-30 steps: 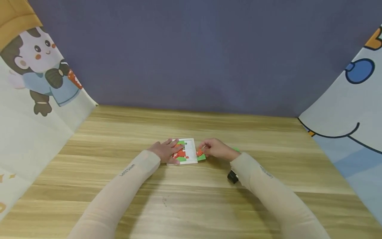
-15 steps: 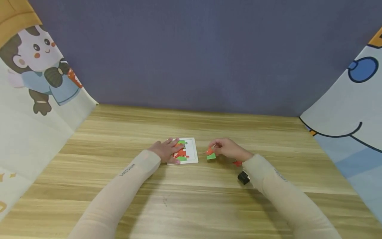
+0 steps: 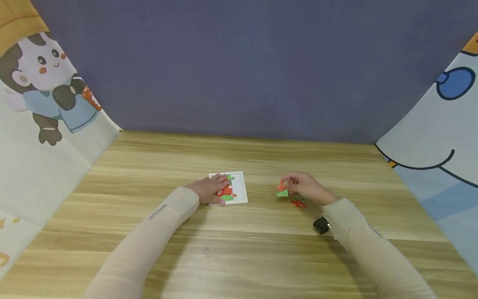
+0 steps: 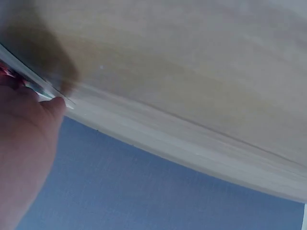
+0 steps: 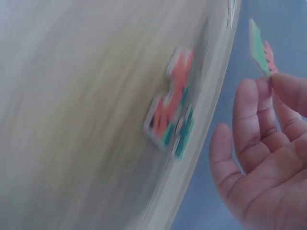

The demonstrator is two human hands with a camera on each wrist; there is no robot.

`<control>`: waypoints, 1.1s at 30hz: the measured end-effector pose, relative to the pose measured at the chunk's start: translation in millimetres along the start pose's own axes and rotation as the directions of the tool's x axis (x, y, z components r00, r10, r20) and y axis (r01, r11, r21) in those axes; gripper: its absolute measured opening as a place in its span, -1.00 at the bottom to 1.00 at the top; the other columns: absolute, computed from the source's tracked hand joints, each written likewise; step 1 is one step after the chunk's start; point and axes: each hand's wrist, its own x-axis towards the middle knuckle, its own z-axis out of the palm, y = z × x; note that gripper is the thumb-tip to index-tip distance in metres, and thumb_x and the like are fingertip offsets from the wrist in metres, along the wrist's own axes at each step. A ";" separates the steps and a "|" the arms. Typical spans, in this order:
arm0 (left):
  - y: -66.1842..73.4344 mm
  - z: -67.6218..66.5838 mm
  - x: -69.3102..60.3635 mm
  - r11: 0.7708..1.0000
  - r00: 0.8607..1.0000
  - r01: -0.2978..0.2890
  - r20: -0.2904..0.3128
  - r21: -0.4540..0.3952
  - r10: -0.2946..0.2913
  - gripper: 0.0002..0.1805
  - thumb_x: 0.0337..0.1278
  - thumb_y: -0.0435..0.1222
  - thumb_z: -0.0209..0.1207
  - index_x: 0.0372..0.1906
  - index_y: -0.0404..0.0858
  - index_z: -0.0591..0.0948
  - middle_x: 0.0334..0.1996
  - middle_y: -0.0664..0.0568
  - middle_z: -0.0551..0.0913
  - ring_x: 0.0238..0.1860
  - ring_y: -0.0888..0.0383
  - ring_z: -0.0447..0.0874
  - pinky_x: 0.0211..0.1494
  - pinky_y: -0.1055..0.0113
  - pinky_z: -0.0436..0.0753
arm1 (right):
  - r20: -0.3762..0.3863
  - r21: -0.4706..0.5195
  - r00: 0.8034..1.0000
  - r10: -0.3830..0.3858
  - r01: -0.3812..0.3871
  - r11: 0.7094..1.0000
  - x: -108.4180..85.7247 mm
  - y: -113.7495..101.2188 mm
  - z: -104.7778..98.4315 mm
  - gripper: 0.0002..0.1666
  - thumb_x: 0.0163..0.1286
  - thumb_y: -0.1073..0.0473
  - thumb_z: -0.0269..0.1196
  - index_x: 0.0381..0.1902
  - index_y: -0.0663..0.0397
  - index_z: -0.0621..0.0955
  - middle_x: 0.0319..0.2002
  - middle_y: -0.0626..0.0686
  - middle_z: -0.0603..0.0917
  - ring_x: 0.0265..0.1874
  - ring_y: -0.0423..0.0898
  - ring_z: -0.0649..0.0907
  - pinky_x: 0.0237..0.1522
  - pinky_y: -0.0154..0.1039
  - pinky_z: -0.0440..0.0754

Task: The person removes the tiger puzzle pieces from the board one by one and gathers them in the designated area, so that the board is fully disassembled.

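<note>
A white square puzzle tray (image 3: 241, 189) lies on the table with orange and green puzzle pieces (image 3: 228, 192) filling its left part; its right part shows bare white. My left hand (image 3: 210, 189) rests on the tray's left side, fingers extended over the pieces. Farther right, my right hand (image 3: 305, 186) pinches an orange and green puzzle piece (image 3: 282, 192) between thumb and fingers, raised off the table. The right wrist view shows this piece (image 5: 259, 50) nearly edge-on. Below the hand lie loose pieces, one orange (image 5: 176, 88) and one mostly green (image 5: 184, 134).
The wood-grain table (image 3: 239, 253) meets a dark blue backdrop (image 3: 239, 70) at the back. Printed cartoon panels stand at the left (image 3: 22, 166) and right (image 3: 418, 166). A small black device (image 3: 321, 225) sits at my right wrist.
My right hand has moved right, away from the tray, carrying the pinched puzzle piece. Loose pieces beneath it have come into view. The left hand has stayed on the tray.
</note>
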 end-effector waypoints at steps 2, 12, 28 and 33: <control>-1.2 0.4 -0.3 1.000 1.000 -0.014 -0.004 -0.017 0.014 -0.14 0.29 -0.03 0.13 0.50 -0.31 0.02 0.51 -0.19 -0.08 0.50 -0.11 -0.19 0.47 -0.03 -0.08 | -0.009 -0.010 1.000 0.002 -0.002 1.000 -1.1 3.9 -4.4 -0.64 0.43 0.38 0.02 0.14 0.45 0.45 -0.29 0.13 0.56 -0.34 -0.01 0.60 -0.20 -0.09 0.62; 1.6 2.9 -4.7 1.000 1.000 -0.018 0.010 0.026 0.018 -0.15 0.30 0.00 0.10 0.51 -0.28 0.02 0.51 -0.15 -0.07 0.50 -0.08 -0.18 0.48 0.03 -0.02 | -0.108 -0.079 0.992 0.062 -0.071 0.994 -19.0 14.9 -24.0 -0.62 0.42 0.34 0.05 0.13 0.44 0.47 -0.23 0.16 0.56 -0.29 -0.08 0.59 -0.18 -0.16 0.63; 6.6 5.0 -8.6 0.988 0.999 0.039 -0.012 0.150 -0.038 -0.14 0.26 0.11 0.08 0.52 -0.14 0.05 0.52 -0.05 -0.06 0.50 -0.07 -0.13 0.45 -0.09 0.00 | -0.187 -0.114 0.970 0.155 -0.178 0.977 -34.0 27.9 -41.2 -0.57 0.43 0.36 0.04 0.21 0.49 0.42 -0.23 0.20 0.62 -0.40 -0.10 0.54 -0.32 -0.20 0.55; 10.1 5.4 -13.2 0.983 0.996 0.086 -0.026 0.162 -0.083 -0.15 0.24 0.14 0.05 0.53 -0.04 0.03 0.52 -0.05 -0.12 0.49 -0.11 -0.14 0.44 -0.14 -0.03 | -0.192 -0.097 0.966 0.171 -0.192 0.977 -34.7 31.1 -43.2 -0.57 0.43 0.37 0.01 0.20 0.50 0.41 -0.07 0.34 0.58 -0.37 -0.09 0.59 -0.27 -0.21 0.60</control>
